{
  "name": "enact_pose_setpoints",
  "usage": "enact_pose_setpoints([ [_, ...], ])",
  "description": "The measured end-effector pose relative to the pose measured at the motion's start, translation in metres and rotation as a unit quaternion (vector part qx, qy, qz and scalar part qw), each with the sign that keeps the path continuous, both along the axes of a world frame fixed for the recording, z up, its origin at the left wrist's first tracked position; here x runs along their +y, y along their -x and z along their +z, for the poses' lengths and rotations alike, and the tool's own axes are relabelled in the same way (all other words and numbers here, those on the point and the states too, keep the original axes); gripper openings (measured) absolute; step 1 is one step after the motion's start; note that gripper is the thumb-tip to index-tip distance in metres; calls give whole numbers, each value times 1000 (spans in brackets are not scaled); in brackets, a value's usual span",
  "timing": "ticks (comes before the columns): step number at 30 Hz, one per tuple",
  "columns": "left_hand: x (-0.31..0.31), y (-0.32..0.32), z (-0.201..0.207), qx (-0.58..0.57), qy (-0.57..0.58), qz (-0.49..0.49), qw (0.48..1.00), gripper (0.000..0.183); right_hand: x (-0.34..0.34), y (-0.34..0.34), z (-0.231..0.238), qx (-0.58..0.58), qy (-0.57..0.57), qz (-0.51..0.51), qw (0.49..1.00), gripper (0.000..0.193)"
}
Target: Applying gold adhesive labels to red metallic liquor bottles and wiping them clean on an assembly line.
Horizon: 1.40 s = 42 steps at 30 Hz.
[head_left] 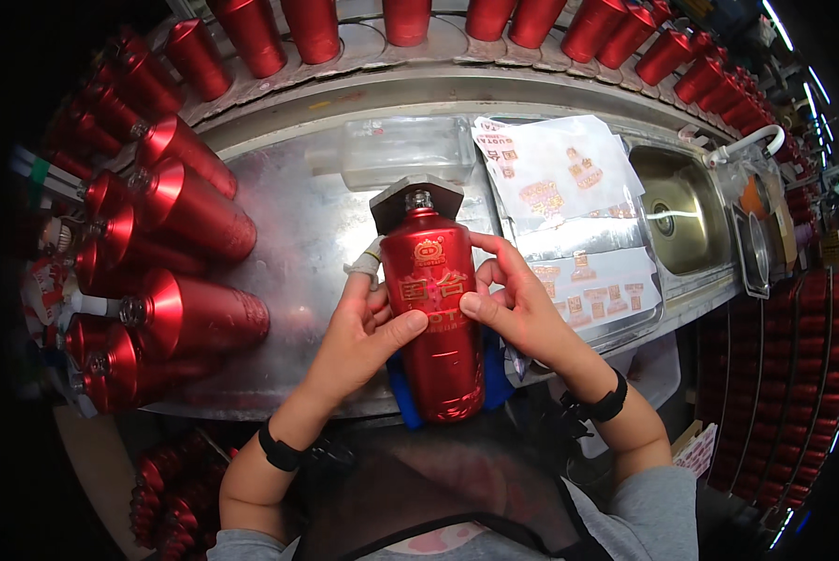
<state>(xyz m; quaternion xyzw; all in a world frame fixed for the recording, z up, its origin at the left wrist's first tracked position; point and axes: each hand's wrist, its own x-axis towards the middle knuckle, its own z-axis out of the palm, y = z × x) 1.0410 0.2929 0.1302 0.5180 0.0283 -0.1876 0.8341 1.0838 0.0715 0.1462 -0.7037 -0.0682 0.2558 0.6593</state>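
Both hands (438, 323) closed, thumbs inward.

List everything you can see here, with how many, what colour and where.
Red metallic bottle with gold label: one, lying neck away on the work surface, centre, held by both hands.
Grey notched block: one, at that bottle's neck.
Blue cradle: one, under the bottle's base.
Other red bottles: many, lying in a pile at left; more stand on the conveyor along the top and at right.
Clear plastic container: one, behind the block.
Label sheets: several, white with gold-red stickers, right of centre.
Steel sink: one, right.
Left hand: one, thumb across the label, a white-wrapped finger.
Right hand: one, fingers on the label's right edge.
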Motion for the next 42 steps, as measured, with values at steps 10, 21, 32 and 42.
enact_pose_setpoints([
  [10,-8,-9,3,16,-10,68,998,82,15,-5,-1,-60,49,-46,996,54],
  [21,-12,-14,6,1,-61,77,995,79,17,-7,-4,-71,68,-41,994,57],
  [32,-1,4,1,36,-37,-2,999,87,2,12,-4,-25,43,-2,999,68],
  [42,-8,-2,7,43,-69,12,997,94,10,11,-5,-23,78,-15,997,67],
])
